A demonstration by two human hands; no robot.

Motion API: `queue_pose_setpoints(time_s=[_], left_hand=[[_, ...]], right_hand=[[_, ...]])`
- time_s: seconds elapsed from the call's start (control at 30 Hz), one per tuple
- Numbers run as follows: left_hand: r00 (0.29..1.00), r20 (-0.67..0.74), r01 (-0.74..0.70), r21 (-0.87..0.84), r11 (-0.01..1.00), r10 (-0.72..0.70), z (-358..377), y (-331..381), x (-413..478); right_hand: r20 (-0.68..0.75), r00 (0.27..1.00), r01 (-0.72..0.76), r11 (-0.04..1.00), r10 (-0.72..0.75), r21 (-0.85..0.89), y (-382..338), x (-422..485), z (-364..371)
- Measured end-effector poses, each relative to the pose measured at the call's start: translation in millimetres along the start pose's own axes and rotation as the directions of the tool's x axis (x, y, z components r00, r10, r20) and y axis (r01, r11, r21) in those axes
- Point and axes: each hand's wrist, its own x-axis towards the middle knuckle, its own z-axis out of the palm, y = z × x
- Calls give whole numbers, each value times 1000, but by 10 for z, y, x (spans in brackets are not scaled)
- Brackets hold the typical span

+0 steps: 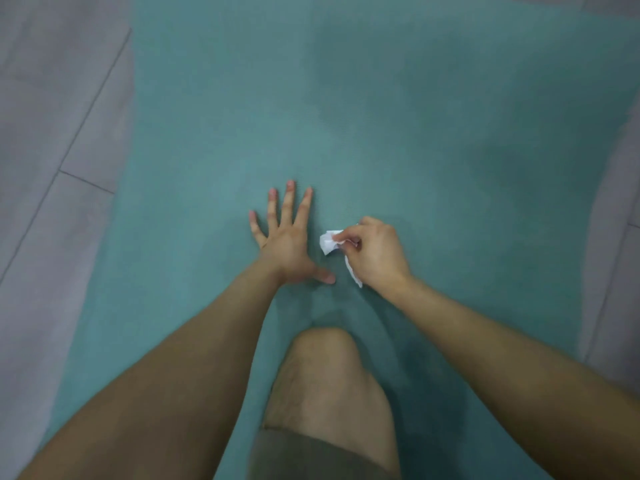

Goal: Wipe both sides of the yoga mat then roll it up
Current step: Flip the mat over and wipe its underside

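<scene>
Teal foam fills most of the view: the yoga mat (398, 116) lies flat and unrolled on a grey tiled floor (52, 168), which shows along the mat's left edge and again in a strip at the right. Darker patches mark the mat's upper and right parts. The left hand (285, 242) rests palm-down on the mat near its middle, fingers straight and spread wide, thumb stretched out to the right. Just beside it, the right hand (375, 252) has its fingers curled round a crumpled white wipe (329, 241), which pokes out to the left of the fingertips and trails below the palm, close above or touching the mat. A bare knee (323, 368) rests on the mat between the two forearms, with the hem of olive shorts (311, 455) at the bottom edge.
</scene>
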Motion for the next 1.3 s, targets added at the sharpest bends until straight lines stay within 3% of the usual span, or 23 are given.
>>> queue_pose_setpoints(time_s=[0.07, 0.13, 0.2, 0.27, 0.33, 0.4, 0.47, 0.53, 0.6, 0.67, 0.73, 0.8, 0.83, 0.9, 0.97, 1.0, 1.03, 1.07, 1.13, 1.2, 1.23, 1.3], left_hand=[[993, -112, 25, -4, 1000, -26, 20, -292, -76], [973, -213, 79, -41, 996, -86, 26, -664, -146], [970, -222, 99, -18, 995, -101, -26, -980, -153], [979, -187, 89, 31, 996, -82, -81, -1145, -108], [981, -193, 52, 65, 997, -38, -47, -1194, -76], [953, -300, 4, 125, 992, 34, 72, -1238, -59], [894, -433, -30, 205, 978, 118, 226, -1312, -67], [825, -540, -51, 225, 973, 168, 330, -1390, -40], [808, -560, -67, 225, 972, 185, 333, -1407, -11], [796, -576, -71, 215, 974, 185, 336, -1411, -19], [793, -580, -72, 211, 975, 184, 333, -1411, -14], [786, -590, -78, 204, 976, 186, 346, -1413, -5], [776, -603, -84, 193, 978, 186, 354, -1417, -1], [756, -626, -98, 184, 978, 193, 361, -1429, 3], [733, -650, -112, 177, 978, 201, 364, -1441, -1], [726, -656, -121, 171, 978, 204, 364, -1442, -6], [722, -661, -128, 164, 978, 205, 363, -1449, -4], [716, -667, -131, 158, 979, 204, 363, -1457, 8], [701, -685, -133, 146, 980, 197, 374, -1457, 19], [679, -711, -142, 119, 983, 184, 378, -1459, 29], [668, -723, -145, 107, 984, 177, 364, -1462, 38], [663, -732, -129, 93, 987, 156, 355, -1467, 41]], right_hand=[[-39, 999, 25, 995, -29, -98, 36, 423, -203], [-189, 981, -72, 988, 46, -138, 81, 1039, -511], [-328, 936, -169, 981, 130, -92, 91, 1522, -724], [-336, 925, -207, 976, 176, -59, -16, 1605, -639], [-284, 958, -80, 991, 46, -107, -164, 1253, -276], [-158, 980, 114, 992, -121, -48, -295, 619, 151], [-5, 935, 355, 933, -356, 61, -309, 68, 420], [44, 880, 468, 880, -472, 86, -226, 110, 391], [-134, 897, 421, 906, -422, -36, -187, 707, 198], [-331, 909, 218, 965, -254, -144, -171, 1431, -95], [-435, 898, 16, 995, -57, -96, -244, 1896, -289], [-469, 883, -48, 999, 31, -23, -399, 1847, -179], [-416, 909, 9, 1000, -10, -4, -495, 1625, -9], [-163, 965, 218, 974, -206, 57, -645, 974, 351], [106, 881, 452, 886, -462, 104, -618, 594, 427], [147, 835, 523, 848, -530, 84, -569, 702, 282], [106, 843, 531, 847, -528, -1, -490, 969, 114], [-32, 883, 462, 879, -469, -119, -371, 1313, -72], [-353, 907, 137, 954, -230, -268, -200, 1905, -453], [-519, 855, -99, 980, -6, -174, -212, 2014, -475], [-527, 850, -100, 985, 10, -143, -362, 1851, -298], [-338, 936, 66, 992, -98, -104, -653, 1294, 196]])
